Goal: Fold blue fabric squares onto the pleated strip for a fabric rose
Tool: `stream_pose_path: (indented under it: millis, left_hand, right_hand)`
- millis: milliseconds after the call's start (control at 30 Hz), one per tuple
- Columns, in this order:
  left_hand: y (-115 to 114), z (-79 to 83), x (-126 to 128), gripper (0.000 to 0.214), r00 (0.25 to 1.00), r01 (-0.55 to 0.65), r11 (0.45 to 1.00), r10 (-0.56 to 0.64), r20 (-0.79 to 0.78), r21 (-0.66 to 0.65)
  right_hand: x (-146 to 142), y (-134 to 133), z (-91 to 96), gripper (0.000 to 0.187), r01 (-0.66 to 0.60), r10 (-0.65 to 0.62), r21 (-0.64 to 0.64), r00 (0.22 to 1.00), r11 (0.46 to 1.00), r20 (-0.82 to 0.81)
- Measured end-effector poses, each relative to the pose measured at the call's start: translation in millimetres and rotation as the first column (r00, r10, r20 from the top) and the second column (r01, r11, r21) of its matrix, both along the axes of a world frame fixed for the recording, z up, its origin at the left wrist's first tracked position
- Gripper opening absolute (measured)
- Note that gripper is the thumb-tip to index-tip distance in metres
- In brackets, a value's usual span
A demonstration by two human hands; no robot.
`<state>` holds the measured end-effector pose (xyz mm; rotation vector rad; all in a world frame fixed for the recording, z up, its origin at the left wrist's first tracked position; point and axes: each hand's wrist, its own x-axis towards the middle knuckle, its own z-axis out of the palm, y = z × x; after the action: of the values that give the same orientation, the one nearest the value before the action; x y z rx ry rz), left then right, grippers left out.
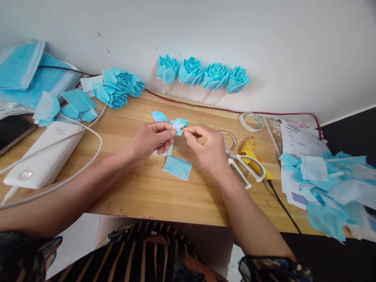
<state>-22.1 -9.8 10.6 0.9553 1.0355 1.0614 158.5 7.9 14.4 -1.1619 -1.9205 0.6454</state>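
Observation:
Between my two hands is a small folded piece of blue mask fabric (179, 124). My left hand (154, 137) pinches its left side with thumb and fingertips. From the right, my right hand (204, 143) pinches its edge, thumb against forefinger. Another blue folded piece (159, 116) lies just behind my left fingers. A flat blue fabric rectangle (177, 167) rests on the wood in front of my hands. Part of a pale piece (163, 151) shows beneath my left hand.
Scissors (246, 163), a yellow glue gun (252, 152) and a tape roll (251, 121) lie right. Blue scraps (331, 182) pile at far right. Several blue fabric flowers (191, 72) on sticks lean against the wall. A white power bank (45, 153) and cable sit left, beside a phone (4, 137).

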Motion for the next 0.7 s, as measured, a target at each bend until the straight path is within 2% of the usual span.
stream_pose_path:
  millis: [100,267,333,400,467,533,633,700]
  left_hand:
    - [0.1,-0.4,-0.2,0.014,1.000,-0.022,1.000,0.022,0.021,-0.015]
    - [1.1,-0.2,-0.5,0.013,0.996,-0.076,0.996,0.078,0.035,-0.052]
    - [1.5,0.7,-0.3,0.013,0.995,-0.091,0.994,0.093,0.037,-0.063]
    - [1.7,1.4,-0.3,0.013,0.994,-0.096,0.993,0.099,0.036,-0.067]
    - [1.8,1.2,-0.8,0.014,0.995,-0.088,0.994,0.090,0.030,-0.061]
    - [2.2,-0.2,-1.8,0.015,0.996,-0.086,0.995,0.087,0.024,-0.048]
    - [2.9,-3.9,-2.5,0.014,0.997,-0.079,0.997,0.079,0.003,-0.019]
    - [2.9,-5.6,-1.8,0.015,0.998,-0.060,0.998,0.060,-0.033,0.015]
  right_hand:
    - [0.8,1.2,-0.4,0.015,0.024,-0.024,0.005,1.000,1.000,-0.013]
    - [8.6,13.6,-2.8,0.016,0.077,-0.104,-0.154,0.979,0.985,-0.173]
    - [12.8,21.1,-4.3,0.014,0.103,-0.173,-0.240,0.940,0.965,-0.294]
    - [16.3,27.8,-6.0,0.012,0.098,-0.256,-0.352,0.862,0.931,-0.437]
    - [18.2,31.8,-7.3,0.012,0.035,-0.313,-0.460,0.777,0.887,-0.546]
    - [17.8,32.1,-7.8,0.015,-0.062,-0.317,-0.517,0.726,0.854,-0.611]
    - [13.3,27.2,-7.3,0.024,-0.197,-0.260,-0.524,0.694,0.829,-0.672]
    - [8.8,23.0,-7.4,0.032,-0.240,-0.219,-0.515,0.702,0.823,-0.678]
